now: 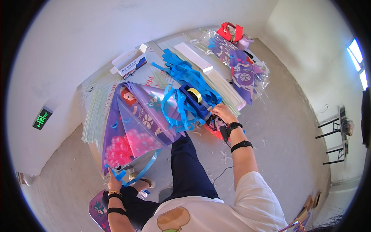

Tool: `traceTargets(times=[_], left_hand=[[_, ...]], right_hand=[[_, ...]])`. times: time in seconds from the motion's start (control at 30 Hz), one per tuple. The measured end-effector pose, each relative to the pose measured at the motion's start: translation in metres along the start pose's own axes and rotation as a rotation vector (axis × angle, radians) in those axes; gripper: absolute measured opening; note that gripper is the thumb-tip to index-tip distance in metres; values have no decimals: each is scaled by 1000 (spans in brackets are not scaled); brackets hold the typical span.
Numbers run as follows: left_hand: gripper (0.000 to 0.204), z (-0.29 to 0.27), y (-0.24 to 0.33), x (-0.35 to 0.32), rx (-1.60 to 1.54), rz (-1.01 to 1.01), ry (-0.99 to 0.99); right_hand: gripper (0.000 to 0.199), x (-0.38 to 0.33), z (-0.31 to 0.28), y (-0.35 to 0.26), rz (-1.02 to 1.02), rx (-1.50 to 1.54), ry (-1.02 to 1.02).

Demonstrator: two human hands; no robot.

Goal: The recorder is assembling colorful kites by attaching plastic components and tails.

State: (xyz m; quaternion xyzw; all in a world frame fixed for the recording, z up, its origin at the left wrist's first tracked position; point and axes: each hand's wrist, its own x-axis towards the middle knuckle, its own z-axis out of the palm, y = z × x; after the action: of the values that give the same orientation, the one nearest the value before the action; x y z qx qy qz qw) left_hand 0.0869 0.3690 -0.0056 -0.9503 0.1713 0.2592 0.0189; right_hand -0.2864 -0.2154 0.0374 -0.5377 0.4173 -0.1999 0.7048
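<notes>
A purple printed kite [147, 121], triangular and creased, drapes over the near edge of the table. At its lower left corner my left hand [113, 179] is closed on the kite's tip and a blue ribbon [148, 166], which loops away to the right. The blue tape dispenser [195, 101] carries a yellowish roll and sits among bunched blue ribbons [185, 73]. My right hand [225, 113] reaches the dispenser's near end, its fingers pinched at the tape there. The bit of tape between the fingertips is too small to make out clearly.
Bundles of thin pale rods [96, 112] lie at the table's left. An open box [130, 63] stands at the back. More printed kites [241, 69] in clear plastic, a red bag [230, 31] and a pinkish bottle [244, 42] are at the far right. Scraps litter the floor [270, 154].
</notes>
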Motion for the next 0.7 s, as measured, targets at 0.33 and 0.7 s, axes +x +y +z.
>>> traceTargets(times=[0.33, 0.7], left_hand=[[114, 4, -4, 4, 9, 4, 9], [111, 7, -9, 3, -10, 22, 48]], right_hand=[[12, 11, -12, 20, 19, -45, -22], [16, -52, -14, 68, 84, 313, 113]])
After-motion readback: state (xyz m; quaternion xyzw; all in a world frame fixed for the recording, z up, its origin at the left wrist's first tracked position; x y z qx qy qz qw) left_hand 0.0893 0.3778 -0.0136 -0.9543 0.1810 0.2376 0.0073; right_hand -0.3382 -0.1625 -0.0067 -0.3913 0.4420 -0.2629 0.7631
